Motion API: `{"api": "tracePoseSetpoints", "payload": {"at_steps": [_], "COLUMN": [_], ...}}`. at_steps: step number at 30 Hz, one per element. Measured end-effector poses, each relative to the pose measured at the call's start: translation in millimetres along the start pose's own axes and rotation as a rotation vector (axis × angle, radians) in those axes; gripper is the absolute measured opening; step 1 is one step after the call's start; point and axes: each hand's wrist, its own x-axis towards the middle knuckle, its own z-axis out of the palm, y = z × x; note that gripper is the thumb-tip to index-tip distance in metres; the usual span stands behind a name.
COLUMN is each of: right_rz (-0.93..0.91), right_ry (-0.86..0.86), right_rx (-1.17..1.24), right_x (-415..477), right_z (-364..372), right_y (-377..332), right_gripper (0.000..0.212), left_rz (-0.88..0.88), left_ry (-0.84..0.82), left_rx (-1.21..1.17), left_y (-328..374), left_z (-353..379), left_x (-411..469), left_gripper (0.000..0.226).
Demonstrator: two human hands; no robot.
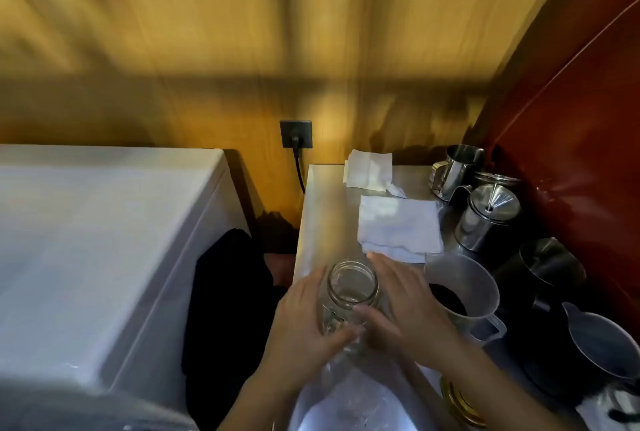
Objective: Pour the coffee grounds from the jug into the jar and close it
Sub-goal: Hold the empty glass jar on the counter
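A clear glass jar [351, 286] stands upright and open on the steel counter [322, 215], with nothing visible inside. My left hand [304, 323] wraps its left side and my right hand [401, 309] wraps its right side; both touch the glass. Just to the right stands a translucent plastic jug [464, 278] with dark coffee grounds [448, 299] in its bottom, its handle toward me. A gold metal lid [460, 404] lies on the counter near the bottom edge, partly behind my right forearm.
White folded cloths [398, 226] lie behind the jar. Steel pitchers and a lidded steel pot [485, 219] crowd the right side, with a black mug [547, 267] and a second plastic jug [606, 344]. A white appliance [104, 240] stands left; a dark gap separates it from the counter.
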Motion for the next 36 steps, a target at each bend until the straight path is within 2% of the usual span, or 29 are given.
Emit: {"api": "tracePoseSetpoints", "payload": {"at_steps": [5, 9, 12, 17, 21, 26, 30, 33, 36], "right_rz": [0.005, 0.032, 0.065, 0.103, 0.093, 0.092, 0.099, 0.107, 0.113], "right_ry": [-0.023, 0.012, 0.051, -0.002, -0.027, -0.052, -0.067, -0.070, -0.072], "right_rx": [-0.024, -0.001, -0.010, 0.003, 0.023, 0.082, 0.106, 0.141, 0.164], "right_x": [0.2, -1.5, -2.6, -4.9, -3.3, -0.4, 0.9, 0.4, 0.1], "right_z": [7.8, 8.7, 9.8, 6.7, 6.0, 0.5, -0.8, 1.1, 2.1], "right_y": [-0.8, -2.9, -7.3, -8.0, -3.4, -3.2, -2.6, -0.9, 0.5], "right_gripper": [0.078, 0.079, 0.077, 0.084, 0.081, 0.088, 0.082, 0.077, 0.077], "left_rz": [-0.038, -0.047, -0.019, -0.016, -0.021, -0.033, -0.010, 0.030, -0.002], "left_ry": [-0.021, -0.046, -0.161, -0.389, -0.502, -0.466, -0.474, -0.303, -0.144], "left_rx": [-0.087, -0.237, -0.271, -0.271, -0.235, -0.248, -0.298, -0.223, -0.254], "left_y": [-6.1, -0.9, -4.1, -11.4, -16.9, -21.6, -20.8, -16.2, -14.7], "left_z": [13.5, 8.3, -1.4, -17.2, -27.6, -26.9, -21.3, -2.6, 12.1], "left_x": [3.9, 5.5, 15.0, 33.4, 48.1, 45.3, 29.0, 17.9, 12.0], "left_gripper": [0.085, 0.066, 0.070, 0.071, 0.067, 0.059, 0.083, 0.089, 0.076]}}
